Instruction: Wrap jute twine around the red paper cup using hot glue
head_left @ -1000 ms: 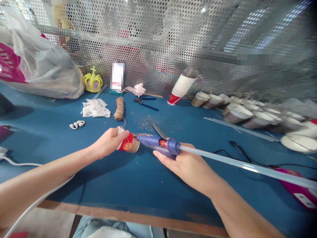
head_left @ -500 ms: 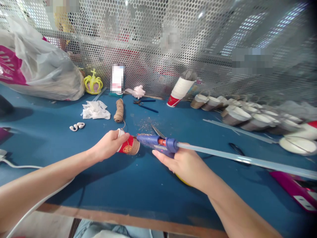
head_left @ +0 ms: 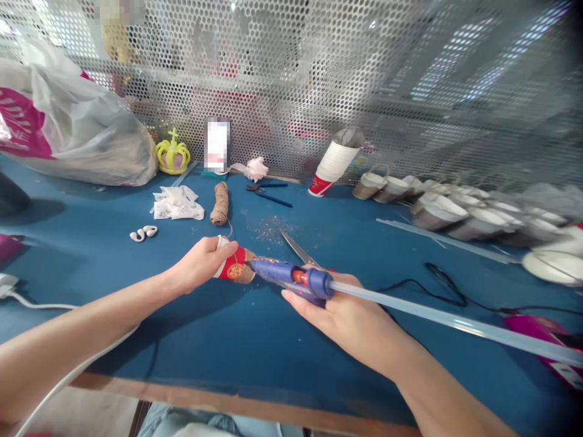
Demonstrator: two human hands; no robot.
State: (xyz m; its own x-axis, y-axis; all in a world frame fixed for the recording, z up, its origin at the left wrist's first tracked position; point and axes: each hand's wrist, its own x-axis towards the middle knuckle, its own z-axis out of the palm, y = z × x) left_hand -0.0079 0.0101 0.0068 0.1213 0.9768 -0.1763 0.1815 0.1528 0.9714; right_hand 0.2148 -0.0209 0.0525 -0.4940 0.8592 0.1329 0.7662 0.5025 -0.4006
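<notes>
My left hand (head_left: 200, 261) is closed around a red and white paper cup (head_left: 233, 267), tilted on its side, with brown twine wound about its base end. A strand runs from the cup up to a roll of twine (head_left: 220, 205). In my right hand (head_left: 341, 309) is a blue hot glue gun (head_left: 286, 276), a long clear glue stick (head_left: 437, 321) jutting from its back. Its nozzle meets the cup's side at the edge of the twine. Scissors (head_left: 296, 246) lie partly hidden behind the gun and my right hand.
Pliers (head_left: 271, 195), white crumpled paper (head_left: 177, 203), earbuds (head_left: 143, 233), a phone (head_left: 217, 145) and a yellow crown (head_left: 173, 155) lie farther back. Stacked cups (head_left: 334, 162) lean near the mesh panel (head_left: 273, 73). Several twine-wrapped cups (head_left: 437, 209) stand right. A black cable (head_left: 441, 285) trails behind my right hand.
The glue gun's nozzle has dropped slightly along the cup's side, and its back end with my right hand has swung lower. The left hand keeps its hold on the cup.
</notes>
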